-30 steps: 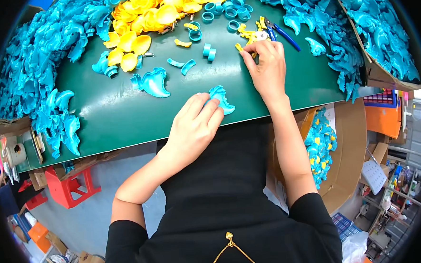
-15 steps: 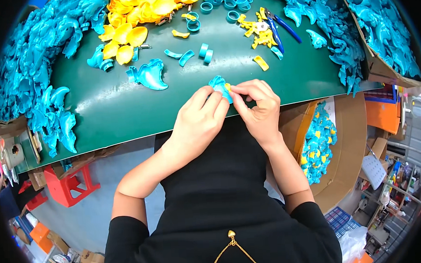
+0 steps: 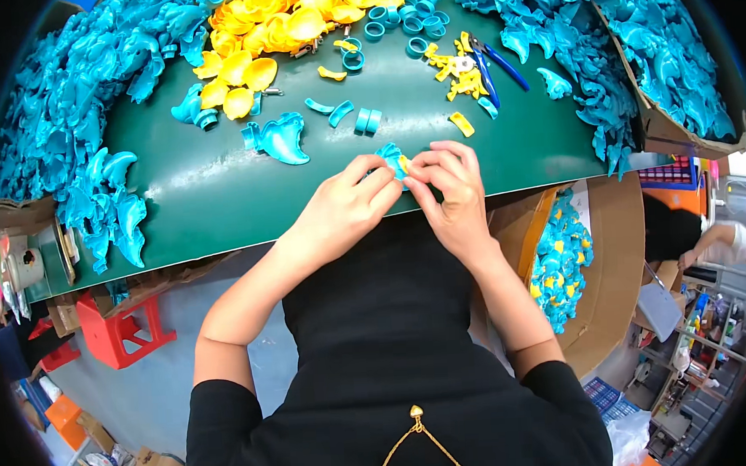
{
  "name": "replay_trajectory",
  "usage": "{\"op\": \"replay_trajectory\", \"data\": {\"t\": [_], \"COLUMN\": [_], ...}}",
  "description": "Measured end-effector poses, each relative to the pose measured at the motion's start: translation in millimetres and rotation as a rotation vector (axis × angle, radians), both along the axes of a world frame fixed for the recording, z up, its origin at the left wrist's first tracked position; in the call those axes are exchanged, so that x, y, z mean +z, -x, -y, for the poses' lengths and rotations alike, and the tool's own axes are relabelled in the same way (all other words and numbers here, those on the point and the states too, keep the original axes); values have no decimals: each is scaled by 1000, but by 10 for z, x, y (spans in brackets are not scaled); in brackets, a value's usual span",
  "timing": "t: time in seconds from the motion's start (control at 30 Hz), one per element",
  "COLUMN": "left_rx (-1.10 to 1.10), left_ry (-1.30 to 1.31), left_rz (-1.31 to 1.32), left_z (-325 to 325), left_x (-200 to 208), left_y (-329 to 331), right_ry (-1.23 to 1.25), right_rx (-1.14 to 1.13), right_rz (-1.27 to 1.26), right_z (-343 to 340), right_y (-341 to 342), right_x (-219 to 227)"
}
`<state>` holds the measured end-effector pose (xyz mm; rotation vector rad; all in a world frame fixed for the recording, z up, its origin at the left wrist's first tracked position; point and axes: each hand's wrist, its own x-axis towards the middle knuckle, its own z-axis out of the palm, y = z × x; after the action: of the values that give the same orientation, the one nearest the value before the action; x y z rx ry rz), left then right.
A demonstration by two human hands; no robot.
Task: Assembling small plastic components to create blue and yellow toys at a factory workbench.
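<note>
A tangled heap of glossy teal moulded plastic shells (image 3: 63, 123), all hooked tips and rippled edges, covers the left of the smooth, dark green tabletop (image 3: 194, 192), whose sheen catches pale streaks of light. Below it stands a red moulded plastic stool (image 3: 113, 338). Next come rounded, petal-like yellow plastic cups (image 3: 290, 25), shiny and overlapping, then a single teal plastic shell with a curved point (image 3: 285, 140), lying near two thin bowed teal plastic strips (image 3: 341, 113).

At the table's near edge, the left hand (image 3: 342, 205) has its fingers curled and pinches the left side of a small, scallop-edged teal plastic piece (image 3: 390, 153). That piece sits between the two hands, just above the tabletop's rim. A small, smooth yellow plastic insert (image 3: 403, 163) shows against its right side, pinched by the thumb and fingertips of the right hand (image 3: 450, 191).

Beyond, short, hollow teal plastic rings (image 3: 416, 47) lie loose; to their right are a jumble of knobbly yellow plastic bits (image 3: 462, 75) and slim pliers with blue handles (image 3: 501, 68). Below, a brown cardboard carton (image 3: 615, 262) holds mixed teal and yellow plastic pieces (image 3: 563, 261).
</note>
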<state>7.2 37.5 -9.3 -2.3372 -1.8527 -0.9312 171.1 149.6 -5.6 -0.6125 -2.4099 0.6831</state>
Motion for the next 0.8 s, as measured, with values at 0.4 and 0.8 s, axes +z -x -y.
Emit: {"op": "replay_trajectory", "data": {"t": [0.4, 0.8], "left_rx": [86, 46], "left_ry": [-66, -91], "left_rz": [-69, -123], "left_z": [79, 88], "left_x": [147, 12], "left_y": [28, -255], "right_ry": [-569, 329], "right_rx": [185, 80], "right_rz": [16, -279], "right_z": [-1510, -860], "right_y": [1570, 539], "right_x": [8, 320]}}
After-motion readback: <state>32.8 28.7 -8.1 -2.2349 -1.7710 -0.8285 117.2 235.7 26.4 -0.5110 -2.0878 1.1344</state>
